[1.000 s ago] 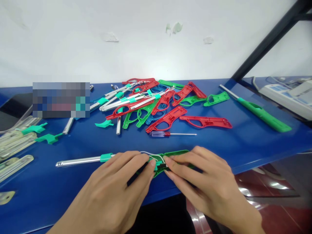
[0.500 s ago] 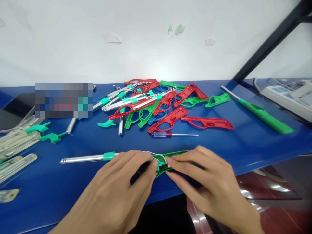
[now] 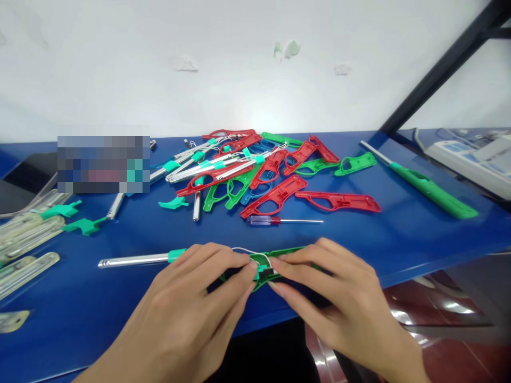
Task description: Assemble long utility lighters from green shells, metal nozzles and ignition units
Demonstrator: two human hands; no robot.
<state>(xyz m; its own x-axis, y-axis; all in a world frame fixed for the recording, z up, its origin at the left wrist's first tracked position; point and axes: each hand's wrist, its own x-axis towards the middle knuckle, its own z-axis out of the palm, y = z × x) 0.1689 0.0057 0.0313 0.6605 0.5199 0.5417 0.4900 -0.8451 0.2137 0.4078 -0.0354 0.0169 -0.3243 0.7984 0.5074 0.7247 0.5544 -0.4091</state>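
Observation:
Near the front edge of the table, an opened green lighter handle half (image 3: 285, 250) lies between my hands. A silver metal tube (image 3: 133, 260) with a teal collar (image 3: 176, 256) extends from it to the left. Inside the handle sit a teal trigger (image 3: 258, 273) and a small black part (image 3: 266, 273), with a thin white wire (image 3: 249, 250) looping above. My left hand (image 3: 187, 303) pinches at the trigger, its fingers closed and partly hiding the handle. My right hand (image 3: 339, 292) grips the handle's right part, thumb below and fingertips near the wire.
Behind lie a screwdriver (image 3: 265, 219) and a pile of red handle halves (image 3: 275, 197), green ones and metal tubes. An assembled green lighter (image 3: 435, 189) is at right. Loose teal triggers (image 3: 83, 226) and clear plastic pieces (image 3: 30, 276) are at left. A black post (image 3: 435, 72) slants at right.
My left fingers have shifted very slightly about the trigger. Both hands keep their places on the handle, and the other things lie as before.

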